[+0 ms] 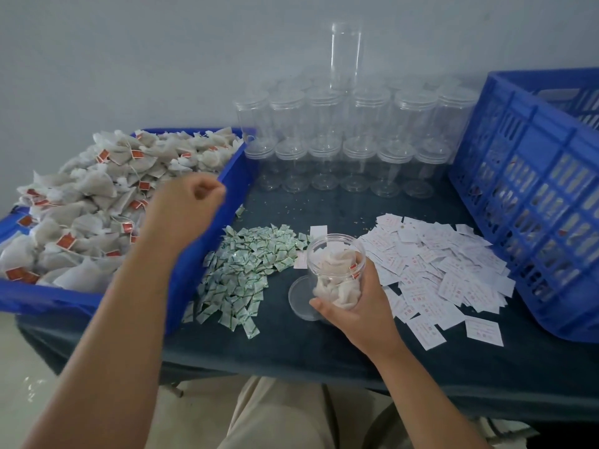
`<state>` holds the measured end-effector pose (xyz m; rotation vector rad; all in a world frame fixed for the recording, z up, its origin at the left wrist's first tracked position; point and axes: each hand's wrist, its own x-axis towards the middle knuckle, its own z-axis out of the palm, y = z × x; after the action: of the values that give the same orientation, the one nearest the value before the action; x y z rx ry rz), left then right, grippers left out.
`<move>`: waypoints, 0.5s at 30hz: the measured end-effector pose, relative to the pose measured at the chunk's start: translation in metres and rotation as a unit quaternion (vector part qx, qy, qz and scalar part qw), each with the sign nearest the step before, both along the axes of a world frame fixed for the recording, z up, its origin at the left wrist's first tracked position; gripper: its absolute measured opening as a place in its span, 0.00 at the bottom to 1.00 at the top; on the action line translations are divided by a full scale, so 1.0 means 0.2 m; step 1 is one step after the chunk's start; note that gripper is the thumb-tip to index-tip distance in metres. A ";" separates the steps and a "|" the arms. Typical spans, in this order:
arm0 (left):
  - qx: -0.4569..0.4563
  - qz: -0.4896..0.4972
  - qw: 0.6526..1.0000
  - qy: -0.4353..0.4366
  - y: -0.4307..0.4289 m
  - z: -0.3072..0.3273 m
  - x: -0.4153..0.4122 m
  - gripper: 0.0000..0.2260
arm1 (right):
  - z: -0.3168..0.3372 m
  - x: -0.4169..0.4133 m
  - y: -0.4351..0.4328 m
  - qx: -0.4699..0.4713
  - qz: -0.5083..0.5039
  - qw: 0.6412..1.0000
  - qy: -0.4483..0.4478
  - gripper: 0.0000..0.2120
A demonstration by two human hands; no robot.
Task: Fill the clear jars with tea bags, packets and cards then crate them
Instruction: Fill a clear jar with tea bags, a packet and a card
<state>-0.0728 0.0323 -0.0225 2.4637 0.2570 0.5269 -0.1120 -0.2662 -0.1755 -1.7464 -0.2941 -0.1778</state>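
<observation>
My right hand (358, 306) grips an open clear jar (335, 270) tilted toward me, partly filled with white tea bags. Its clear lid (299, 298) lies on the cloth just left of it. My left hand (191, 205) hovers with curled fingers over the right edge of the blue tray (207, 251); nothing shows between the fingers. The tray holds a heap of white tea bags (90, 202) with red tags. A pile of green-and-white packets (246, 270) lies in the middle of the table. White cards (437, 270) are spread to the right.
Rows of empty clear jars (340, 147) with lids stand stacked at the back against the wall. A large blue slatted crate (531, 202) stands at the right edge. The table carries a dark cloth (291, 345); its front edge is close to my lap.
</observation>
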 end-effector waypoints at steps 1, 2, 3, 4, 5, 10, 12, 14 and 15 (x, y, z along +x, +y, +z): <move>0.027 0.055 0.997 0.054 0.13 0.02 0.04 0.05 | 0.00 0.00 0.00 0.000 0.002 1.000 0.001 0.38; 0.079 0.096 0.984 0.131 0.25 0.01 0.08 0.08 | 0.00 0.00 0.00 0.001 0.004 1.000 0.002 0.38; 0.126 0.118 0.960 0.222 0.35 -0.03 0.11 0.11 | 0.00 0.00 0.00 0.001 0.006 1.000 0.002 0.38; 0.150 0.117 0.931 0.310 0.43 -0.07 0.12 0.13 | 0.00 0.00 0.00 -0.002 0.005 1.000 0.000 0.38; 0.144 0.106 0.909 0.377 0.47 -0.13 0.10 0.13 | 0.00 0.00 0.00 -0.005 0.004 1.000 -0.003 0.38; 0.168 0.091 0.917 0.349 0.53 -0.23 0.09 0.05 | 0.01 0.00 0.01 -0.009 0.008 1.000 0.000 0.38; 0.192 0.104 0.931 0.292 0.54 -0.21 0.12 0.11 | 0.01 0.00 0.01 -0.010 0.007 1.000 0.004 0.38; 0.173 0.126 0.950 0.229 0.54 -0.20 0.13 0.19 | 0.01 -0.01 0.01 -0.014 0.006 1.000 0.001 0.38; 0.149 0.138 0.962 0.182 0.52 -0.18 0.13 0.20 | 0.01 -0.01 0.01 -0.016 0.007 1.000 0.000 0.38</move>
<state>-0.0477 0.1369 -0.0589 2.8310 0.7249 0.2280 -0.1133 -0.2648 -0.1744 -1.7768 -0.3092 -0.1634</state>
